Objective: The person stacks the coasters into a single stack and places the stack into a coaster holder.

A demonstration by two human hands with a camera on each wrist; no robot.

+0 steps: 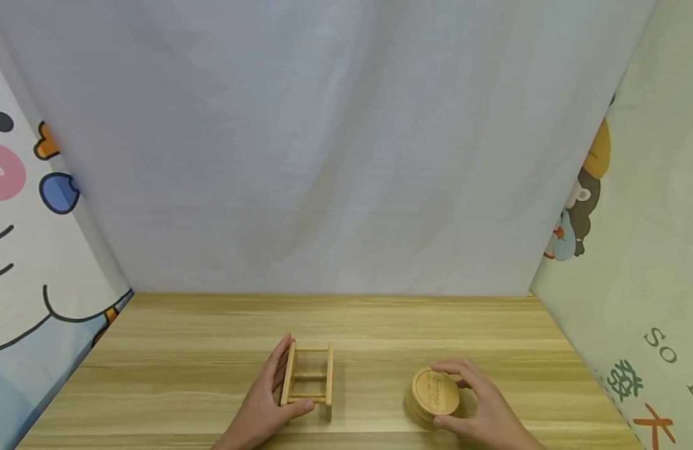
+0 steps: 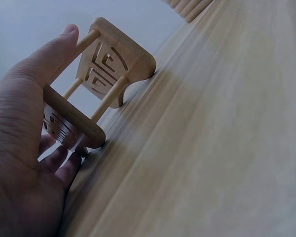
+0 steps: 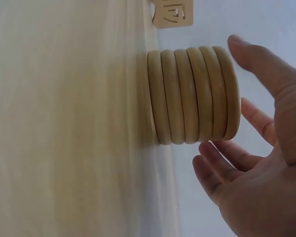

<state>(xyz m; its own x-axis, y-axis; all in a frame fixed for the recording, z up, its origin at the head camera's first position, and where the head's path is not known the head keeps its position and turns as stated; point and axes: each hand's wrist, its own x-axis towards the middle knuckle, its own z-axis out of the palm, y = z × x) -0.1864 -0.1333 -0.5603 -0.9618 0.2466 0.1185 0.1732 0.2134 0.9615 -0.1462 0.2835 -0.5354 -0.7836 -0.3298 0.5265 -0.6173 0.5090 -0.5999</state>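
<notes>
Toward the table's left front, a small wooden coaster rack (image 1: 292,374) stands with two carved side panels joined by round rods. My left hand (image 1: 268,390) grips its left side, the thumb along a rod and the fingers behind the near panel (image 2: 71,123). To the right, a stack of round wooden coasters (image 3: 192,96) rests on the table, with lettering on the top one (image 1: 436,390). Around the stack's right side curves my right hand (image 1: 476,403), thumb and fingers spread at its edges. In the right wrist view the thumb tip looks slightly apart from the coasters.
The wood-grain table (image 1: 211,337) runs back to a pale hanging cloth (image 1: 335,187). Printed cloths stand at the left (image 1: 48,250) and right (image 1: 622,269). Between the rack and the stack lies bare tabletop.
</notes>
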